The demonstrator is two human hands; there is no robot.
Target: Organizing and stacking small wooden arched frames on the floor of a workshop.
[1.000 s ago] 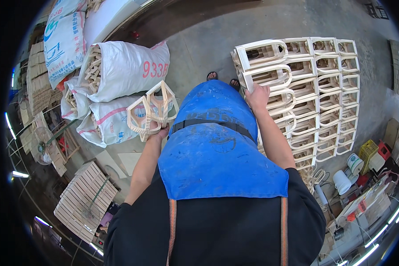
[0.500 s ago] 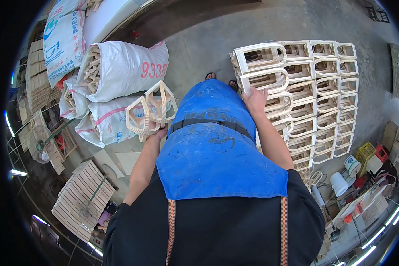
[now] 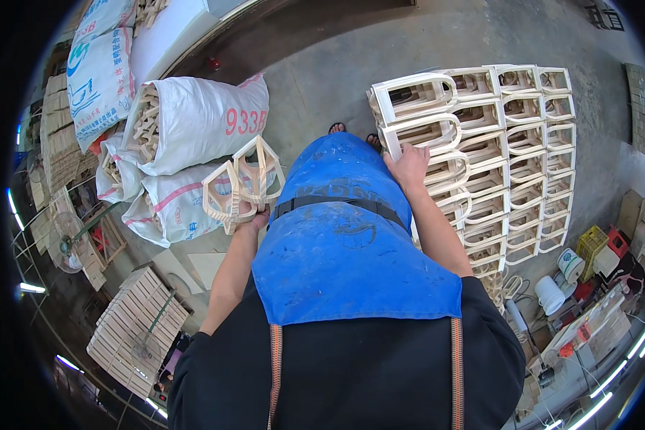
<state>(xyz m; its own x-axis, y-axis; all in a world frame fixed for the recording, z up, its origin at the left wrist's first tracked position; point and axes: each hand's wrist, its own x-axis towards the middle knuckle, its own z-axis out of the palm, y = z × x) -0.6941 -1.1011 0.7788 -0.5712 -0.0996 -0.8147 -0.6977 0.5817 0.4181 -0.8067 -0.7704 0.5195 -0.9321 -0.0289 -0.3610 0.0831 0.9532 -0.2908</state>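
Observation:
My left hand [image 3: 254, 217] is closed round the lower part of a pair of pale wooden frames [image 3: 223, 214], which have pointed tops and open middles. They stick up beside my blue apron [image 3: 337, 265], in front of the sacks. On the other side, my right hand [image 3: 410, 166] grips the near corner of a pale wooden frame [image 3: 391, 142] with a rounded far end. That frame lies in a big stack of similar frames [image 3: 507, 147], set in several rows. Its underside and some of my fingertips are hidden.
White woven sacks [image 3: 211, 118] full of wood pieces stand at the left, near a slatted wooden stack [image 3: 132, 326] and a fan [image 3: 66, 244]. White buckets [image 3: 549, 295] and a yellow crate [image 3: 593, 251] are at the lower right. My feet [image 3: 337, 128] stand on concrete floor.
The whole view has shifted slightly. My right hand stays on the frame at the stack's edge, its fingers a little more curled; my left hand still holds the pair of frames.

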